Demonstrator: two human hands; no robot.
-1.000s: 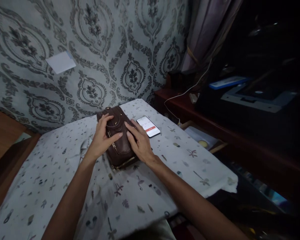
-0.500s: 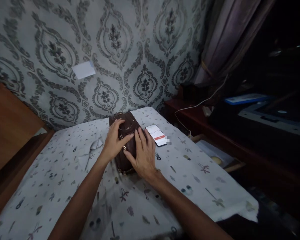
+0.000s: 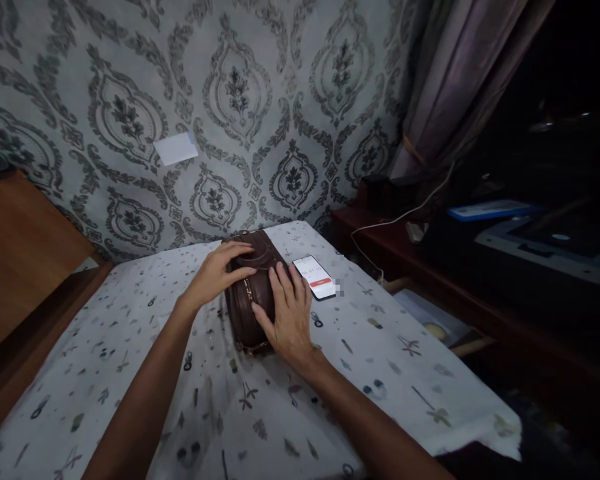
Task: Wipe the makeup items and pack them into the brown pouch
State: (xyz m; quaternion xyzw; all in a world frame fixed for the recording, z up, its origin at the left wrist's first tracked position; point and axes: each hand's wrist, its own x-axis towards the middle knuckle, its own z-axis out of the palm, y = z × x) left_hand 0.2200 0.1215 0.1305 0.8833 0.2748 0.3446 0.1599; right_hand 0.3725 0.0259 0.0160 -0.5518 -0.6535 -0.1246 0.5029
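A brown leather handbag [image 3: 250, 328] with a gold-toned zipper along its side lies on the patterned white cloth. A short carrying handle loops over its upper part. My left hand [image 3: 221, 268] is at the bag's left side, fingers stretched over the top near the handle and thumb apart beside the zipper. Spread across the right part of the bag is my right hand [image 3: 291, 313], its thumb by the zipper. Neither hand is closed around anything. Just right of the bag lies a phone [image 3: 314, 276] with a lit screen and a red bar on it.
The cloth-covered table [image 3: 380, 360] meets a wall with damask wallpaper [image 3: 237, 93]. A wooden panel [image 3: 30, 260] stands at left. To the right are an open drawer [image 3: 467, 343], a white cable [image 3: 405, 217] and a dark red surface with a blue-edged object [image 3: 490, 210].
My left hand has shifted left, its thumb drawing back from the middle of the bag, so more of the zipper shows. The right hand stays spread on the bag. The camera view has shifted slightly.
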